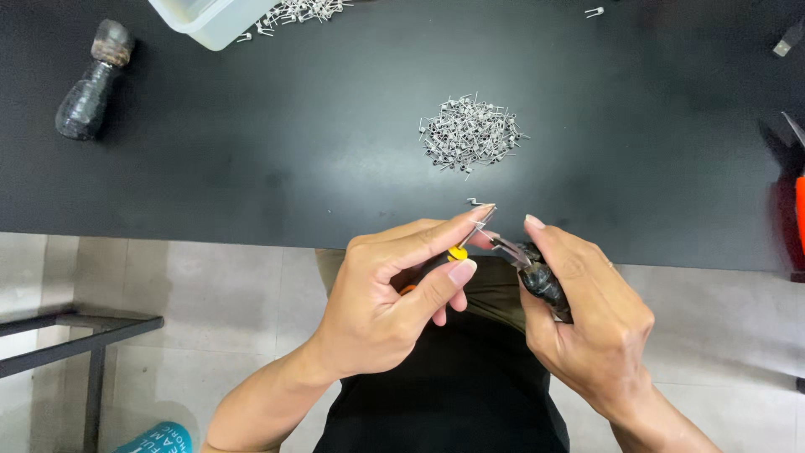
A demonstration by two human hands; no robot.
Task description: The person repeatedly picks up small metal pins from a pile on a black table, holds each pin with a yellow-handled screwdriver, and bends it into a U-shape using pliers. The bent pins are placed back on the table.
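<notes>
Black matte table (251, 151) fills the upper half of the view, its front edge running straight across the middle. Below it is pale tiled floor (218, 294), with a dark metal frame (75, 331) at lower left and a bit of teal footwear (155, 438) at the bottom edge.

Both hands work just off the table edge, over the person's lap. Left hand (381, 298) is closed around small pliers with an orange-yellow grip (457, 252), forefinger stretched along the tool, thumb underneath. Right hand (591, 315) is wrapped around a dark tape-covered tool (541, 281), forefinger raised. The two metal tips meet between the hands on a small wire coil (486, 220); whether it's actually clamped, can't tell at this size. One loose coil (475, 201) lies on the table just beyond the tips.

Heap of the same wire coils (470, 134) mid-table, well apart from the hands. More coils (302, 12) scattered at the top edge beside a white plastic tub (214, 21). Dark wrapped handle (92, 80) lies far left. Far right edge has a red-and-black tool (797, 210), partly cut off.
</notes>
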